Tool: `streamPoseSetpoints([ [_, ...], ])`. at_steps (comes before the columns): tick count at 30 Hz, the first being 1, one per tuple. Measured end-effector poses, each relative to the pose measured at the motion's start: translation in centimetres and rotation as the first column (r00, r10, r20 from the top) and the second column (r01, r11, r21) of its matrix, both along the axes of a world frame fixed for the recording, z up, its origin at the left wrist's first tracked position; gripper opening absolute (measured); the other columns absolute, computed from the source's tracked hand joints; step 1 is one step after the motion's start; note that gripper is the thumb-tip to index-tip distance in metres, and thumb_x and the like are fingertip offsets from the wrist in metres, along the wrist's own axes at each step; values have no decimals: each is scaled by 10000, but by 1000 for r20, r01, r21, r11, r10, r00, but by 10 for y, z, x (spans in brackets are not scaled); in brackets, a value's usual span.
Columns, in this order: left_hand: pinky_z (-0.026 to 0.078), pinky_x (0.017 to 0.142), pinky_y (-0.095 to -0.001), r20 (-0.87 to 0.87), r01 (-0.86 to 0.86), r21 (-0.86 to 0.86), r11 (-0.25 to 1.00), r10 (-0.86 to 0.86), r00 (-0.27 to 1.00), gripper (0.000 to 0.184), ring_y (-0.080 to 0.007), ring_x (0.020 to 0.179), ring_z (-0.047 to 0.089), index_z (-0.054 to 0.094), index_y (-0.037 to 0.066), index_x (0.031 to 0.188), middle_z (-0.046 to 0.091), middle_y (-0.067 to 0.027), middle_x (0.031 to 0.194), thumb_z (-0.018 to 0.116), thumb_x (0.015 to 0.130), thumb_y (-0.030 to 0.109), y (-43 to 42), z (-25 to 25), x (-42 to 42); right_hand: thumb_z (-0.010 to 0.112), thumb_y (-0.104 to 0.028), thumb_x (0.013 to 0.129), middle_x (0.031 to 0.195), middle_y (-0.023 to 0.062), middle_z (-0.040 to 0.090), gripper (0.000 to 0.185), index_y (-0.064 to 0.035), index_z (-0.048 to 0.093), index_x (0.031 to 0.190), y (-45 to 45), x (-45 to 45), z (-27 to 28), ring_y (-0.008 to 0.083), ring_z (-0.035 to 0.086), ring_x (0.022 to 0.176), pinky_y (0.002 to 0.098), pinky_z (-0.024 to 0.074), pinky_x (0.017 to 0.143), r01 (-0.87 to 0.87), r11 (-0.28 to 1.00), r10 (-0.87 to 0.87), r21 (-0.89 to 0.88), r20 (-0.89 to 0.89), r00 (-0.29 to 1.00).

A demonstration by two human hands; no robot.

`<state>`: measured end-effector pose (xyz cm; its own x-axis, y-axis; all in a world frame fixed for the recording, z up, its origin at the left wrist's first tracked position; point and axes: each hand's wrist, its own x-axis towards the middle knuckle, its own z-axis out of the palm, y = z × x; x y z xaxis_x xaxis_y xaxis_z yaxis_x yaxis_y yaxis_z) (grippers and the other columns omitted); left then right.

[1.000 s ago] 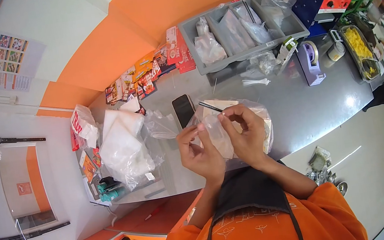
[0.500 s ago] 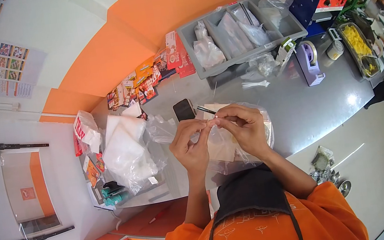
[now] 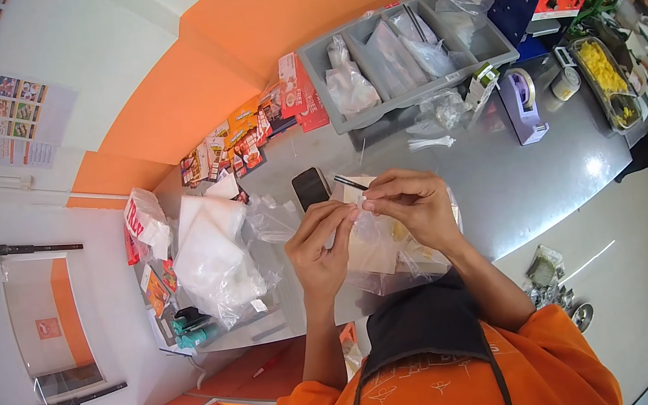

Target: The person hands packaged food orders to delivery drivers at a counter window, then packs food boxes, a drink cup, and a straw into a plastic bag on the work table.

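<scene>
Above a clear plastic bag point(image 3: 385, 256) with light-coloured flat pieces in it, both hands meet fingertip to fingertip. My right hand point(image 3: 415, 202) is pinched, and a thin black stick-like item point(image 3: 350, 183) juts up and left from its fingers. My left hand point(image 3: 320, 243) is also pinched, at what looks like the thin clear plastic of the bag's top, though its fingertips hide most of it. A dark phone point(image 3: 310, 189) lies on the steel table just behind my left hand.
A grey divided tray point(image 3: 342, 121) holds plastic bags at the back. Right of it stand a purple tape dispenser point(image 3: 524, 112), a can point(image 3: 566, 86) and a container of yellow food point(image 3: 602, 72). White plastic sheets point(image 3: 215, 251) lie left, with leaflets point(image 3: 245, 126) behind them.
Both hands have come together at the fingertips and shifted slightly, my left hand to the left. The plastic between them is now gathered near the fingertips. The view has tilted a little.
</scene>
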<state>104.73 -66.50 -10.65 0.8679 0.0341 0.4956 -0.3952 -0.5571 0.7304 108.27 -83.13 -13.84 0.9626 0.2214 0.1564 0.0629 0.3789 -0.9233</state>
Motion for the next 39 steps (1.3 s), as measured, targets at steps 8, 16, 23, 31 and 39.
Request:
streamPoseSetpoints([
  [8, 519, 660, -291, -42, -11, -56, 998, 9, 999, 147, -207, 774, 665, 730, -22, 903, 697, -105, 841, 761, 768, -70, -4, 5, 0, 763, 28, 801, 955, 80, 704, 171, -12, 762, 968, -2, -2, 3, 115, 649, 844, 222, 505, 694, 12, 994, -7, -106, 43, 999],
  [16, 500, 701, -303, -37, -29, 20, 999, 29, 999, 107, -212, 767, 635, 689, -71, 860, 679, -134, 832, 752, 779, -38, -5, 3, -2, 724, 4, 837, 975, 98, 698, 129, 9, 743, 964, -8, -4, -2, 174, 663, 868, 289, 528, 737, 33, 993, -17, -113, 145, 989],
  [23, 506, 683, -321, -59, 27, 14, 1000, -26, 998, 92, -246, 779, 625, 679, -70, 952, 646, -151, 864, 665, 865, -44, 2, -10, 1, 719, -46, 869, 925, 86, 690, 118, 17, 725, 968, -4, 0, -12, 164, 643, 854, 298, 507, 725, -9, 1000, 12, -19, 186, 982],
  [31, 553, 730, -315, -98, 70, 44, 997, -65, 993, 117, -225, 801, 648, 684, -119, 978, 672, -171, 915, 682, 881, -53, -9, 14, -2, 680, -52, 900, 928, 94, 670, 129, 26, 711, 998, -6, 2, -10, 188, 645, 844, 308, 500, 711, -18, 998, 33, -59, 264, 964],
  [39, 492, 647, -243, -67, 68, -85, 994, -74, 995, 59, -153, 740, 596, 648, -88, 936, 618, -103, 860, 639, 909, -36, 5, -19, 9, 678, -33, 876, 900, 107, 664, 112, 21, 711, 969, -5, 2, -12, 223, 642, 820, 339, 500, 720, 63, 993, -26, -95, 345, 938],
])
